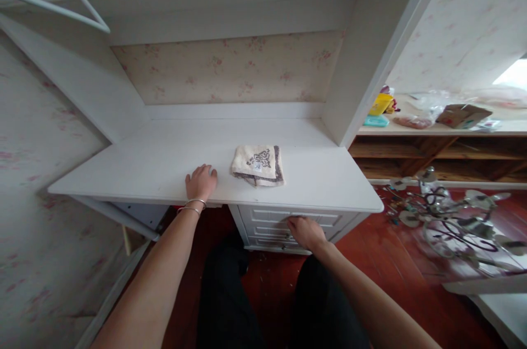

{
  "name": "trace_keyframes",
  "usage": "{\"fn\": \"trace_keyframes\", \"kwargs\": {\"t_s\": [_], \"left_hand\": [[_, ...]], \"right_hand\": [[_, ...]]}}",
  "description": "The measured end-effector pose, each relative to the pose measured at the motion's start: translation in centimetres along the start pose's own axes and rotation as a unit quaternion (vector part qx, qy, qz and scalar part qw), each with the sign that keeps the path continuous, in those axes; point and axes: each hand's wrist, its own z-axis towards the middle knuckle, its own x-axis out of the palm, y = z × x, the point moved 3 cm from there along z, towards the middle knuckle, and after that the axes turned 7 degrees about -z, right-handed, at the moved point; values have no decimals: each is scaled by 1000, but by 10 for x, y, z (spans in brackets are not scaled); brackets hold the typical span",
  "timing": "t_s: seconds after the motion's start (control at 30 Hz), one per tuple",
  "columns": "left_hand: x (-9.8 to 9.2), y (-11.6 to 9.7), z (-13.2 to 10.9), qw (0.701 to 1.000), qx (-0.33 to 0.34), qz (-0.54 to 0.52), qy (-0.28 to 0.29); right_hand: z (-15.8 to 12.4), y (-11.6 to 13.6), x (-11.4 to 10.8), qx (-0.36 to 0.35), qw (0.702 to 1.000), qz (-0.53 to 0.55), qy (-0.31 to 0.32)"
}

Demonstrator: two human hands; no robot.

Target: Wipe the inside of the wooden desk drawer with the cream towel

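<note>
At five o'clock, top drawer touched by curled right hand, pinch cannot be told; at eight, left hand spread on surface. Likely drawer opening; straight pull called for.

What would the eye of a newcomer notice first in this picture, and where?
Probably the folded, patterned cloth on the white desk, just right of the left hand. Next, the right hand at the top drawer. Farther right, a many-armed lamp on the red floor also stands out.
</note>
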Motion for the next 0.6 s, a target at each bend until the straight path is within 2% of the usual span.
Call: {"fn": "trace_keyframes", "kwargs": {"t_s": [0.13, 0.4, 0.5, 0.6], "left_hand": [[-1, 0, 0, 1000, 4, 5, 7], [2, 1, -2, 1000, 5, 1, -1], [-3, -3, -7, 999, 21, 3, -42], [-9, -12, -16, 993, 92, -17, -79]], "right_hand": [[-25, 5, 6, -9, 1000, -4, 7], [-126, 26, 38, -54, 998, 27, -10], [-156, 35, 52, -48, 998, 28, -2], [-181, 39, 74, -39, 999, 16, 11]]}}
